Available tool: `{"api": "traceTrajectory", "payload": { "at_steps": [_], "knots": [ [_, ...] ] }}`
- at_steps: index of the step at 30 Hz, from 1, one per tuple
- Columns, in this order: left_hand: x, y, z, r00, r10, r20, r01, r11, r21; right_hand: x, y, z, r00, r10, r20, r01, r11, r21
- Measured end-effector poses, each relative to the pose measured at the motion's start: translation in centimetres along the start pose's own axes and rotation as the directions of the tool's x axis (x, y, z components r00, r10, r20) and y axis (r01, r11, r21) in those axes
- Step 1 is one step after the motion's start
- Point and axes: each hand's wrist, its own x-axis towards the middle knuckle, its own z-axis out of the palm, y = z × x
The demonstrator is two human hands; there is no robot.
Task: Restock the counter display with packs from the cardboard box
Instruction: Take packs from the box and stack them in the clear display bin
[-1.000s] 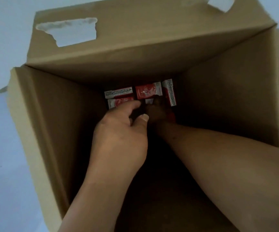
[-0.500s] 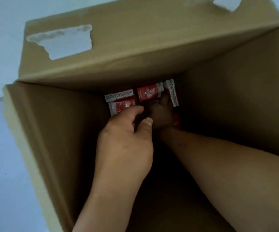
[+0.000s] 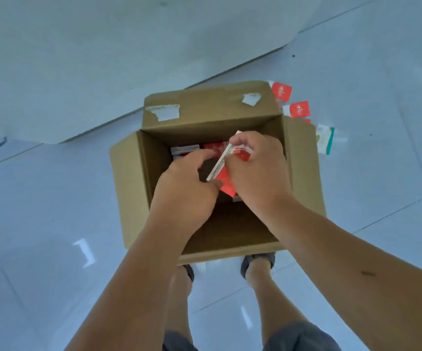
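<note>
A glossy pale tiled floor (image 3: 40,224) fills the view, and a broad pale panel (image 3: 103,59) covers its far-left part, with its edge running just behind the cardboard box (image 3: 204,112). The box stands open on the floor, flaps folded outward, and there are two torn patches of tape (image 3: 165,112) on the far flap.

Both bare forearms reach over the box opening from the near side. The right hand (image 3: 258,171) is closed around a bundle of red-and-white packs (image 3: 223,173), held tilted above the middle of the box with its white edge facing left. The left hand (image 3: 187,183) is just beside it. Its thumb tip touches the bundle's lower end and its fingers are loosely curved and not clamped on anything.

Deep in the box, more packs (image 3: 184,150) lie along the far wall towards the far-left corner, partly hidden by the left hand.

The person's feet in dark sandals (image 3: 258,262) stand against the near edge of the box, with grey shorts at the bottom of the view.

On the floor outside the box's far-right corner lie two loose red packs (image 3: 281,91), close together. A white and green packet (image 3: 325,139) lies just beside the right flap.
</note>
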Motion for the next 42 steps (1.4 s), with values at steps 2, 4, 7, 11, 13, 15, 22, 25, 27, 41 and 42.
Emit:
{"api": "traceTrajectory", "payload": {
  "at_steps": [2,4,7,11,13,15,22,25,27,41,42],
  "knots": [
    [-2.5,2.4,-1.4,0.999,0.046,0.005,-0.045,0.998,-0.044,-2.3,-2.5,-3.0,1.000,-0.017,-0.003,0.017,0.999,0.045],
    [-5.1,5.1,-3.2,0.996,0.086,0.013,-0.084,0.989,-0.121,-4.8,-5.1,-5.9,0.999,-0.041,-0.006,0.042,0.995,0.087],
    [-8.7,8.4,-6.0,0.992,0.129,-0.011,-0.127,0.958,-0.259,-8.1,-9.0,-9.9,0.993,-0.118,0.000,0.117,0.990,0.072],
    [-13.0,12.7,-10.9,0.993,0.090,-0.075,-0.112,0.916,-0.385,-12.5,-14.0,-15.8,0.977,-0.212,0.039,0.212,0.977,0.008],
    [-15.3,15.1,-13.7,0.993,0.096,-0.068,-0.116,0.897,-0.426,-14.6,-16.2,-19.1,0.960,-0.276,0.042,0.278,0.956,-0.096],
    [-18.1,17.6,-16.6,0.989,0.118,-0.085,-0.143,0.897,-0.418,-16.8,-18.4,-22.2,0.927,-0.365,0.090,0.376,0.906,-0.196],
    [-28.4,26.9,-25.6,0.956,0.287,-0.059,-0.289,0.892,-0.347,-22.4,-29.6,-31.2,0.625,-0.750,0.219,0.699,0.413,-0.584],
    [-31.5,29.7,-28.7,0.940,0.328,-0.090,-0.337,0.860,-0.383,-24.1,-34.6,-34.6,0.495,-0.839,0.224,0.734,0.266,-0.624],
    [-33.0,31.2,-31.0,0.919,0.371,-0.134,-0.393,0.838,-0.379,-25.4,-37.8,-36.5,0.452,-0.857,0.246,0.720,0.187,-0.669],
    [-35.9,39.2,-40.5,0.786,0.427,-0.447,-0.586,0.744,-0.321,-22.3,-53.5,-47.0,0.460,-0.810,0.364,0.673,0.051,-0.738],
    [-35.7,39.6,-40.6,0.786,0.405,-0.467,-0.575,0.755,-0.313,-20.8,-54.2,-47.3,0.461,-0.808,0.366,0.677,0.053,-0.734]
  ]
}}
